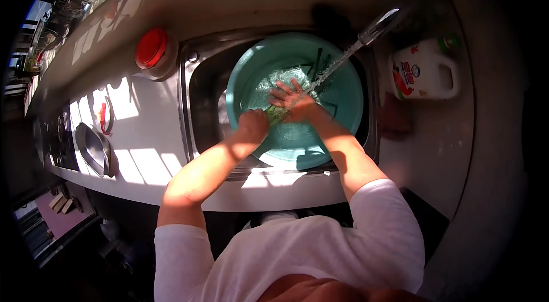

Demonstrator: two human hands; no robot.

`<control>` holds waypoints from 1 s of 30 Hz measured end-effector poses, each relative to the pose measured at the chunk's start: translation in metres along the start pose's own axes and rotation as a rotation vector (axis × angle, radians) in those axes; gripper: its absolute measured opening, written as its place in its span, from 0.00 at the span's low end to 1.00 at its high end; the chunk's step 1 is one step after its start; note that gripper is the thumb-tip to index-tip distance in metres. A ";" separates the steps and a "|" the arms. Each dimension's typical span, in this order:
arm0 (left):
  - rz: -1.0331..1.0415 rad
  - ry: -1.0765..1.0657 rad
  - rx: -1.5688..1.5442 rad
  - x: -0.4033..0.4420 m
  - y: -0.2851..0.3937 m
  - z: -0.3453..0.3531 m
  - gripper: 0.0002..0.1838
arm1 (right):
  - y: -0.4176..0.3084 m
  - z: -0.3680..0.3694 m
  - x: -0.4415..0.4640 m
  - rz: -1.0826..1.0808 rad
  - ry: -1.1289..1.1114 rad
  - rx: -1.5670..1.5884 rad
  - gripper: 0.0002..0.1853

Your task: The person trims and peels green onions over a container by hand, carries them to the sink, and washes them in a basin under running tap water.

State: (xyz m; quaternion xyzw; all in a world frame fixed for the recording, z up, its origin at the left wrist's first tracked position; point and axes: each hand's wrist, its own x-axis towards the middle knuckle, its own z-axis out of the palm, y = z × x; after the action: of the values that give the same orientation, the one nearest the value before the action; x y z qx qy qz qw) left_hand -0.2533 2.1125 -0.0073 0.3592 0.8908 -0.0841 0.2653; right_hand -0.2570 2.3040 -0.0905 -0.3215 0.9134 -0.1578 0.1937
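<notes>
A round teal basin (237, 79) holding water sits in the metal sink (201, 96). Over its left part my left hand (254, 125) is closed around a bunch of green vegetable (277, 114), whose exact kind I cannot make out. My right hand (293, 102) lies beside and against the greens with its fingers spread, under the running water. The stream (337, 65) falls slantwise from the faucet (382, 23) at the upper right and splashes in the basin near my right hand.
Left of the sink stands a jar with a red lid (150, 48). A metal tray (93, 149) and a small plate with red pieces (104, 114) lie farther left on the counter. To the right is a white jug with a green cap (424, 71).
</notes>
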 end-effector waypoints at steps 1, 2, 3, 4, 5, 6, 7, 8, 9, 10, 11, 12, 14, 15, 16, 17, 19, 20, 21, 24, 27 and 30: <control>-0.082 0.147 -0.006 0.005 0.000 0.000 0.12 | 0.038 0.015 0.003 0.034 0.240 0.009 0.47; -0.086 0.152 -0.007 0.009 -0.003 -0.003 0.12 | 0.060 0.032 0.008 0.063 0.479 0.023 0.48; -0.066 0.174 0.049 0.011 -0.008 -0.007 0.12 | 0.061 0.044 0.011 0.169 0.426 0.079 0.49; -0.037 0.192 0.108 0.010 -0.012 -0.011 0.12 | 0.033 0.044 0.005 0.177 0.428 0.085 0.49; -0.032 0.197 0.103 0.006 -0.018 -0.013 0.12 | -0.011 0.033 -0.005 0.281 0.305 0.035 0.49; 0.050 0.160 0.164 -0.002 -0.027 -0.014 0.12 | -0.037 0.014 -0.010 0.375 0.178 -0.020 0.49; 0.138 0.113 0.231 -0.012 -0.031 -0.016 0.13 | -0.046 -0.003 -0.011 0.293 -0.007 -0.057 0.50; 0.149 0.108 0.234 -0.020 -0.029 -0.022 0.13 | -0.036 -0.002 -0.015 0.303 -0.007 -0.049 0.50; 0.104 0.176 0.200 -0.025 -0.030 -0.030 0.12 | -0.007 -0.003 -0.016 0.217 0.075 -0.089 0.51; 0.049 0.253 0.165 -0.024 -0.032 -0.038 0.12 | 0.029 -0.003 -0.012 0.124 0.158 -0.142 0.52; 0.043 0.259 0.170 -0.020 -0.035 -0.045 0.12 | 0.087 0.068 0.013 -0.026 0.661 0.260 0.57; 0.013 0.283 0.159 -0.016 -0.039 -0.052 0.10 | 0.069 0.055 0.010 -0.027 0.665 0.262 0.57; 0.012 0.311 0.147 -0.010 -0.042 -0.051 0.10 | -0.012 0.007 -0.012 0.558 0.166 0.072 0.58; 0.020 0.266 0.140 -0.004 -0.046 -0.041 0.09 | -0.039 -0.002 -0.016 0.538 -0.044 0.000 0.58; 0.026 0.217 0.133 -0.003 -0.046 -0.040 0.10 | -0.041 -0.010 -0.023 0.545 -0.048 -0.009 0.58; 0.085 0.260 0.210 -0.006 -0.044 -0.040 0.09 | -0.046 -0.014 -0.029 0.399 -0.155 0.009 0.57; 0.108 0.259 0.245 0.004 -0.043 -0.037 0.09 | -0.030 -0.025 -0.040 0.176 -0.146 0.071 0.45; 0.125 0.244 0.277 0.010 -0.041 -0.034 0.09 | -0.015 -0.025 -0.045 0.185 -0.144 0.063 0.45; 0.128 0.255 0.278 0.017 -0.041 -0.030 0.09 | 0.001 -0.024 -0.049 0.266 0.082 0.180 0.39; 0.187 0.241 0.344 0.027 -0.042 -0.017 0.10 | 0.013 -0.074 -0.053 0.297 0.765 0.101 0.27; 0.128 0.161 0.420 0.024 -0.043 -0.020 0.12 | 0.036 -0.119 -0.046 0.408 0.895 -0.178 0.29; 0.104 0.162 0.377 0.023 -0.037 -0.014 0.13 | 0.093 -0.104 -0.015 0.496 0.892 -0.310 0.26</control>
State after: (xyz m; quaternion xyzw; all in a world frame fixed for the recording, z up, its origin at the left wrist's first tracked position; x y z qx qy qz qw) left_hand -0.2978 2.1043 -0.0096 0.4538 0.8578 -0.2064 0.1250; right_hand -0.3425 2.3997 -0.0344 -0.0224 0.9681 -0.0917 -0.2319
